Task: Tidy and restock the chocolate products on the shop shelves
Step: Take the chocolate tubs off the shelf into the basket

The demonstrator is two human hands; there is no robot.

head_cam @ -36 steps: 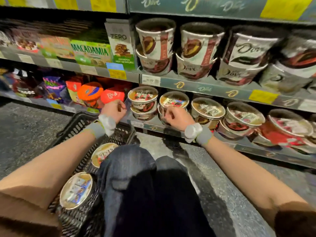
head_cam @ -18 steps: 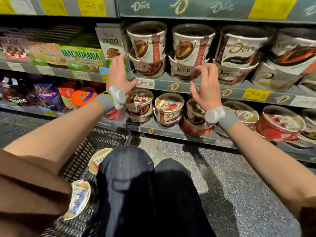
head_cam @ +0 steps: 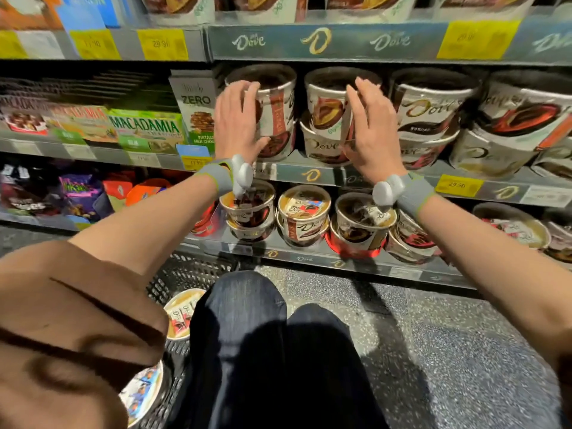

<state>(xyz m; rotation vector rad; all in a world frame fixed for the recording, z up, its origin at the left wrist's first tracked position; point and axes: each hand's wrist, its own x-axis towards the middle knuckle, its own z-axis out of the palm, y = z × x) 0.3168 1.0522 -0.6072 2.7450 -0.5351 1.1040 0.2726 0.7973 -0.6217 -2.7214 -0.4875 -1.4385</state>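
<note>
On the middle shelf (head_cam: 309, 175) stand stacked Dove chocolate tubs. My left hand (head_cam: 236, 119) lies with straight fingers against the left side and rim of the upper tub (head_cam: 280, 100) of the leftmost stack, its thumb reaching toward the lower tub (head_cam: 278, 145). My right hand (head_cam: 371, 131) lies flat against the right side of the upper tub (head_cam: 326, 106) of the second stack, above another tub (head_cam: 322, 147). Neither hand holds anything. Both wrists wear grey bands with a white device.
More Dove tubs (head_cam: 430, 109) fill the shelf to the right, and several tubs (head_cam: 305, 209) sit on the shelf below. A ZERO box (head_cam: 195, 109) and a MACADAMIA box (head_cam: 145, 128) stand to the left. A black basket (head_cam: 185, 274) by my knees holds tubs (head_cam: 181, 314).
Both hands rose from the lower shelf's tubs to the middle shelf and now rest on the two leftmost tub stacks. The view tilted upward.
</note>
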